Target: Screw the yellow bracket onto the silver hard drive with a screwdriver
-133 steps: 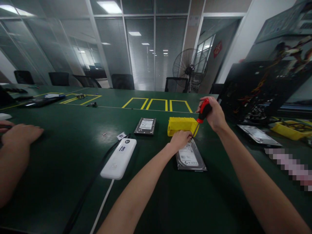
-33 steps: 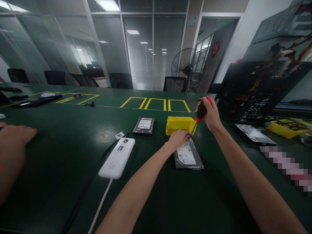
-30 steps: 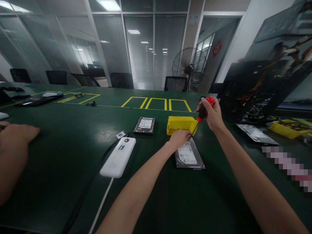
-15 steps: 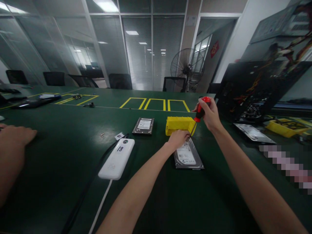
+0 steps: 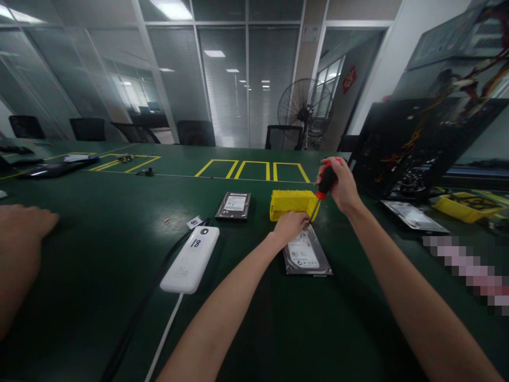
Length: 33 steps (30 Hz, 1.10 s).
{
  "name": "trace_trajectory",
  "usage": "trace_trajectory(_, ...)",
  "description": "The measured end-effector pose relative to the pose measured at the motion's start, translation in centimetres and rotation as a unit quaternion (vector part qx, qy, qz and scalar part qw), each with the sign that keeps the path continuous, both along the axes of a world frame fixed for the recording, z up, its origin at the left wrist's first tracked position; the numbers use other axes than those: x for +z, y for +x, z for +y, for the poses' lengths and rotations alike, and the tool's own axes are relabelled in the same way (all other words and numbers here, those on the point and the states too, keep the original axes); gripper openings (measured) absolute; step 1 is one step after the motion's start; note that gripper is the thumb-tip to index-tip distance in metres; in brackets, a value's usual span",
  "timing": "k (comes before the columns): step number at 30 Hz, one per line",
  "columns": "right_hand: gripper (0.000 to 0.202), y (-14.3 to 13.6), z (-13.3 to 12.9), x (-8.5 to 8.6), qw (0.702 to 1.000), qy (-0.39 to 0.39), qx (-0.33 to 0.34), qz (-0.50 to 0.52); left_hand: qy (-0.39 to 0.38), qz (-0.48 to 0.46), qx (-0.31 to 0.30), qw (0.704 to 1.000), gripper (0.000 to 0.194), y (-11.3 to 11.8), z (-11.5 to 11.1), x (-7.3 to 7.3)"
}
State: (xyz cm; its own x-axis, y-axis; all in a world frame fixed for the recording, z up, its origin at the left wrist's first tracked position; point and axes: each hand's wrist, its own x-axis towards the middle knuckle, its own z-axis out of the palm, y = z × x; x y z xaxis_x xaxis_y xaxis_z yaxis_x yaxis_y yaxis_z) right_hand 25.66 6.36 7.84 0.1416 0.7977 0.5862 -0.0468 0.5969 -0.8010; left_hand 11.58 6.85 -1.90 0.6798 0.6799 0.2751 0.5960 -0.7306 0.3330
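Note:
My right hand is closed around the handle of a red and black screwdriver, which slants down to the far end of a silver hard drive. At that same end, my left hand has its fingers together near the screwdriver's tip; what they hold, if anything, is hidden. A yellow bin stands right behind the drive. Another hard drive lies flat to the left of the bin.
A white power bank with cables lies left of my left forearm. Another person's hand rests at the far left. On the right are a third drive, a yellow tray and a black computer case.
My right hand has turned a little around the screwdriver handle, showing more of its black part. My left hand and the drive have stayed in place.

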Motion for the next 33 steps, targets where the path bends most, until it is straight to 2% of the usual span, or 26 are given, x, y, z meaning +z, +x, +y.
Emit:
trace_trajectory(9, 0.032, -0.11, -0.60, 0.53, 0.998, 0.019, -0.055, -0.002, -0.006, -0.001, 0.004, 1.000, 0.030, -0.04, -0.04, 0.03)
trace_trajectory(14, 0.026, 0.10, -0.51, 0.51, 0.999, 0.028, -0.043, -0.008, -0.003, 0.016, 0.001, 1.000, 0.030, -0.14, -0.11, 0.15)
trace_trajectory(20, 0.025, 0.48, -0.23, 0.27, 1.000, 0.012, 0.002, 0.018, -0.003, 0.003, -0.002, 1.000, 0.031, -0.10, 0.00, -0.03)
trace_trajectory(27, 0.024, 0.05, -0.57, 0.47, 0.999, 0.004, -0.035, 0.022, -0.004, -0.012, -0.004, 1.000, 0.030, -0.15, 0.00, -0.10)
trace_trajectory(33, 0.026, -0.06, -0.64, 0.51, 0.999, 0.014, -0.032, 0.017, -0.006, 0.003, -0.002, 1.000, 0.031, -0.04, -0.08, 0.16)
